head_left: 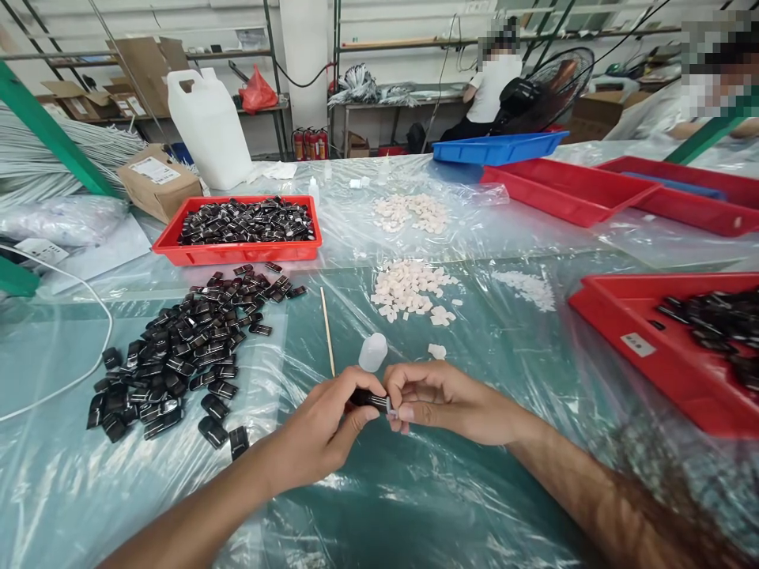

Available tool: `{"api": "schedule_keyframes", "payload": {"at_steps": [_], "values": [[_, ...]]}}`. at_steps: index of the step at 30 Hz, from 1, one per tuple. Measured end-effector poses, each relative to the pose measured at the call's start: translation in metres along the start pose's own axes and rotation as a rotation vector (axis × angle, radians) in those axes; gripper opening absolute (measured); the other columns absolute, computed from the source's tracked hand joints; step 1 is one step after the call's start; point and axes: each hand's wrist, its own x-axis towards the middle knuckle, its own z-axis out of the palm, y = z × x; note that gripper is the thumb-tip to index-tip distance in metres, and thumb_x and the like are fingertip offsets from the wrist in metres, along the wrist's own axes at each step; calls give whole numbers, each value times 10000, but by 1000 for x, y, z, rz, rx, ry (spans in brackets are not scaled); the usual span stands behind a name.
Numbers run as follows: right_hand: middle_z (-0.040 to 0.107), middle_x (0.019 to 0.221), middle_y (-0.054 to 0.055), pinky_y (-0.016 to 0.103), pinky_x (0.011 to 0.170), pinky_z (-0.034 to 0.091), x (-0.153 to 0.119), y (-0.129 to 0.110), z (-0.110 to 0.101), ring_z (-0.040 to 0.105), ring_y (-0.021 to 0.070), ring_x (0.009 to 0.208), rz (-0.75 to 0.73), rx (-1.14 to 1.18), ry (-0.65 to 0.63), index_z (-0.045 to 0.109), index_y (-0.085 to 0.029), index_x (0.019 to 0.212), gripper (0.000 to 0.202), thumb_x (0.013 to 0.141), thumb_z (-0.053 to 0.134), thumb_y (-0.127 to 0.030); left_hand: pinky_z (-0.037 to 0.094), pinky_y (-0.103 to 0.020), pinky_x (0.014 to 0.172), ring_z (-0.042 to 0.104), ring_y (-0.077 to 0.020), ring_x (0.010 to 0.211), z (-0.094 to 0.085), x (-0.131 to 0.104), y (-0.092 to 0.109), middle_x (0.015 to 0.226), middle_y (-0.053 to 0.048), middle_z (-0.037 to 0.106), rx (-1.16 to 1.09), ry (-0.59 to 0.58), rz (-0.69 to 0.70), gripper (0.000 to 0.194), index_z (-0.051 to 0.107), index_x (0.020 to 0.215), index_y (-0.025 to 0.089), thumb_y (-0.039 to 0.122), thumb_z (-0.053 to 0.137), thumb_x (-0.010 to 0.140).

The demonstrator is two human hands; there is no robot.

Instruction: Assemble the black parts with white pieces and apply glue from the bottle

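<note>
While your left hand [323, 427] grips a small black part [368, 399] tight, your right hand [436, 399] pinches its end, w/ loose black parts [178, 359] left on the tabletop [415, 490].

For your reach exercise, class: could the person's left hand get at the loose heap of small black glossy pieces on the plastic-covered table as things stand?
Probably yes. The heap of small black glossy pieces lies open beside the left hand, nothing between, though that hand already grips a small black piece.
</note>
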Motion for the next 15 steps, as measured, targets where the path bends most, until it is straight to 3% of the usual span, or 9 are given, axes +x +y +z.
{"api": "schedule_keyframes", "payload": {"at_steps": [8,15], "values": [[861,1000,29,307,817,696,0,5,-3,829,179,898,23,56,-36,794,-226,1067,416,1033,1058,-547,501,-232,658,672,-140,803,-1,2,-3,979,3,670,-50,-106,8,153,521,1169,308,340,434,1048],[853,1010,42,270,707,749,-2,-2,-2,878,194,920,53,42,-43,789,-214,1058,422,1056,1032,-558,468,-212,653,598,-123,759,1,-1,-7,981,6,627,-57,-144,-8,177,486,1208,286,376,421,1070]]}}
